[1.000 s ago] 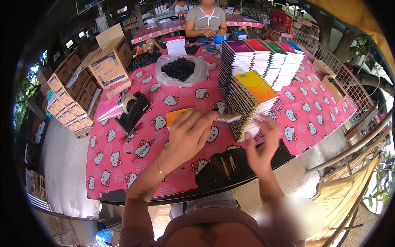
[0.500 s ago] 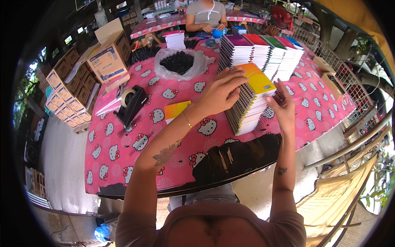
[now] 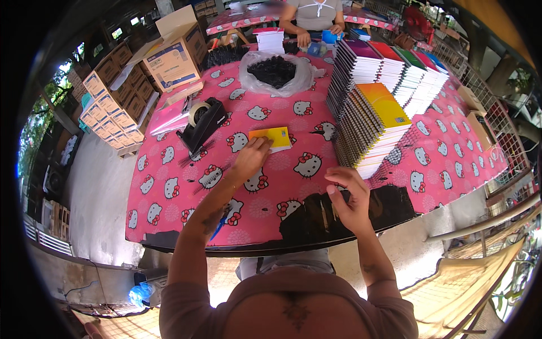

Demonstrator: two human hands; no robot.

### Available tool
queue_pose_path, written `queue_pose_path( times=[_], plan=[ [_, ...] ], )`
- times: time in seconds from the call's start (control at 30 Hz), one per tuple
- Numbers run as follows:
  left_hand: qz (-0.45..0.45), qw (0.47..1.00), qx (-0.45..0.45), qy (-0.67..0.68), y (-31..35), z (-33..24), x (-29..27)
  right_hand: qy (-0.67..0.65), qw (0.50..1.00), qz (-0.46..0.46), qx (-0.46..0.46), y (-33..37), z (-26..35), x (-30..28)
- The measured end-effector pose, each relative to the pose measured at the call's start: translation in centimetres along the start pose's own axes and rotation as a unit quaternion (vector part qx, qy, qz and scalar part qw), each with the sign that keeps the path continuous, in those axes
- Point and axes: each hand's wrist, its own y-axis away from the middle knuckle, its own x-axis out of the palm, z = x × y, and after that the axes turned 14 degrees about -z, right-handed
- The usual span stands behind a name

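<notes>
A small orange-yellow notebook (image 3: 278, 137) lies flat on the table near its middle. The fingers of my left hand (image 3: 252, 158) are closed on its left edge, and the thumb is partly hidden. To the right stands a tall stack of yellow spiral notebooks (image 3: 385, 107), its coils facing left. My right hand (image 3: 353, 198) is held just in front of that stack, apart from it, with fingers curved, spread and nothing in them. Behind are more stacks of spiral notebooks (image 3: 364, 50) with purple, red, green, pink and blue covers.
A black tape dispenser (image 3: 204, 125) stands left, beside loose black coils. Farther back are a plastic bag of black coils (image 3: 272, 72) and a small notebook pile (image 3: 269, 40). Cardboard boxes (image 3: 176, 61) are stacked at the left. Another person (image 3: 311, 20) handles blue notebooks across the table.
My left hand has left the top of the yellow stack and reached the small notebook. My right hand has come down from the stack's right side toward me. The view has shifted.
</notes>
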Motion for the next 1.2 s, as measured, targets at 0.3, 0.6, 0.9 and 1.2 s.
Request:
queue_pose_path(
  times=[0.3,0.6,0.9,1.2],
  plan=[
    [-0.035,0.990,-0.113,0.071,-1.4,1.4,-1.3,-0.016,0.991,0.058,0.122,2.4,-2.6,2.7],
    [-0.057,0.988,-0.058,0.135,0.1,-10.9,-5.3,-0.079,0.948,0.035,0.307,6.4,-10.9,5.2],
    [-0.084,0.952,-0.280,-0.091,8.7,-0.5,-9.2,-0.162,0.914,0.067,0.365,6.4,-10.5,6.7],
    [-0.108,0.923,-0.292,0.224,5.0,-8.6,-9.7,-0.177,0.903,0.120,0.372,6.9,-11.9,6.5]
  ],
)
